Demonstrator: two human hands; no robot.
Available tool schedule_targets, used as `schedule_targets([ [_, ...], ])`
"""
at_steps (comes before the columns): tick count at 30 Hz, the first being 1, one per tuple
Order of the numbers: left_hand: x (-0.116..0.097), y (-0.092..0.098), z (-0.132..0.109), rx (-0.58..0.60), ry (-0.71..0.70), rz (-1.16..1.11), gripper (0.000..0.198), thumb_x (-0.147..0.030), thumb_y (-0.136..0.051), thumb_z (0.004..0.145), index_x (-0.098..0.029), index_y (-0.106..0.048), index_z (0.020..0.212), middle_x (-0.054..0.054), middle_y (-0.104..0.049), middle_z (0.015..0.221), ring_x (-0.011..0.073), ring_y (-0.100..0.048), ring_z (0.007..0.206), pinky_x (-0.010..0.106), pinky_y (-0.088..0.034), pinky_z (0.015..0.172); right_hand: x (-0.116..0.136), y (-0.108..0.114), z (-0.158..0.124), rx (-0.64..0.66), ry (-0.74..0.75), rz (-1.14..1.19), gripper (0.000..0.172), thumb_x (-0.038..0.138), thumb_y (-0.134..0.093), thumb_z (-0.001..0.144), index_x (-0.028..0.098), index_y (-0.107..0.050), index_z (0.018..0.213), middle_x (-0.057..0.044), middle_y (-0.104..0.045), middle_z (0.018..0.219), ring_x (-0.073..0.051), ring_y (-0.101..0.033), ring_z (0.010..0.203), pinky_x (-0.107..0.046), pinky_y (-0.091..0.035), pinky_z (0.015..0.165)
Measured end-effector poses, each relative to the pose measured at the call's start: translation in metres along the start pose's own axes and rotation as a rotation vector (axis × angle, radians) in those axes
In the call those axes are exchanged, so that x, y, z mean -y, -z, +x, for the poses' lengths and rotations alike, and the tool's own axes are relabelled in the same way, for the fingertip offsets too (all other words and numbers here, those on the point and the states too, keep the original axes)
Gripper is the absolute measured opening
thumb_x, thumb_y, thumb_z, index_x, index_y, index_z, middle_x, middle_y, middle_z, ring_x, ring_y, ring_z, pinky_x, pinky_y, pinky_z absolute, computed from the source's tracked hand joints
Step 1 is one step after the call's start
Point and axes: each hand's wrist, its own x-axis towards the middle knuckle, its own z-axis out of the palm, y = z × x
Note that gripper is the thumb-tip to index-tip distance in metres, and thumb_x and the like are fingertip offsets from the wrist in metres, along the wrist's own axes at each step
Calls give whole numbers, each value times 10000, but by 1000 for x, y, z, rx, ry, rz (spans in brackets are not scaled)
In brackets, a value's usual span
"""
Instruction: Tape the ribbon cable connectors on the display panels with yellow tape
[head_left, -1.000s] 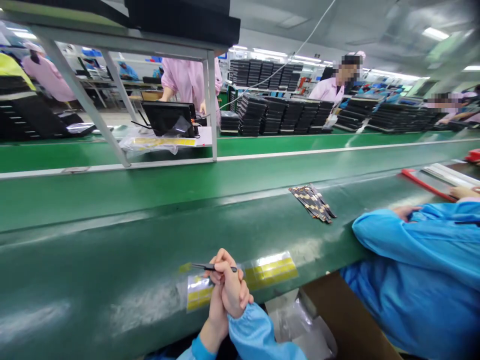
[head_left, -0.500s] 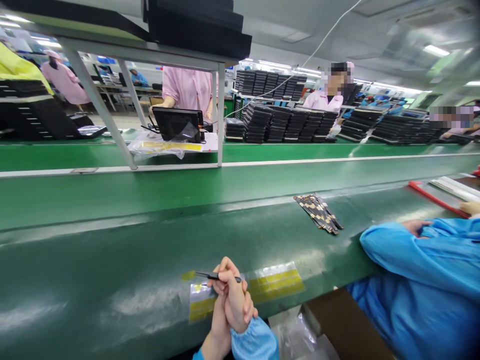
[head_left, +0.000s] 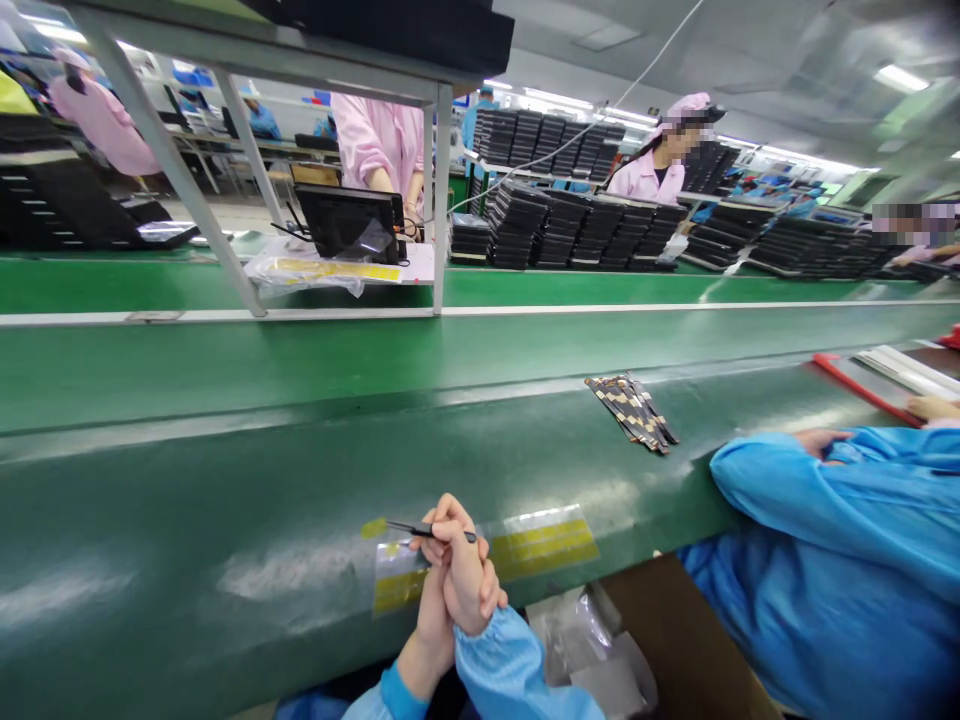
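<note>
In my right hand point(head_left: 463, 570) is a pair of black tweezers point(head_left: 431, 531), pinched between the fingers with the tips pointing left. A small yellow tape piece point(head_left: 373, 528) is at the tips; whether they grip it I cannot tell. My left hand point(head_left: 433, 605) lies under the right one, its fingers wrapped around the right hand near the wrist. Beneath both hands are clear sheets with yellow strips point(head_left: 551, 545), partly hidden by them, on the green work surface point(head_left: 285, 500).
A bundle of dark flat strips with tan patches point(head_left: 634, 412) lies ahead right. At right sits a co-worker in blue sleeves point(head_left: 817, 500). An open box with plastic bags point(head_left: 585, 640) is below the edge. A metal rack point(head_left: 439, 200) and stacked black trays point(head_left: 555, 225) stand beyond.
The view has shifted slightly, so the bench and hands appear a little higher. My hands keep the same clasped grip with the tweezers. A person in pink across the bench has turned sideways.
</note>
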Motion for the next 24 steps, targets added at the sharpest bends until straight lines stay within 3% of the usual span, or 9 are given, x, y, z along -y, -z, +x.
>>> schedule_targets([
  [7,-6,-6,-1,-17,43,-6,342,-499,-699,822,-196,-549,871,-42,-502,607,148,-520,546,340,-478,707,7,-5,-2,-19,-42,28,59,242,-573,716,211,-544,757,37,-570,585,-95,-383,510,-201,-226,503],
  [17,8,27,0,-35,-9,14,443,-618,-544,899,-177,-570,861,-25,-523,600,102,-400,461,315,-435,635,4,-2,-2,-3,-10,-1,32,226,-562,753,206,-538,762,28,-592,617,-92,-394,514,-196,-240,500],
  [24,9,27,0,-13,21,-48,416,-610,-585,874,-202,-504,864,-52,-493,597,97,-380,446,292,-411,607,6,-4,-3,-22,-12,-36,67,267,-598,746,218,-552,754,22,-600,642,-109,-400,519,-217,-258,499],
])
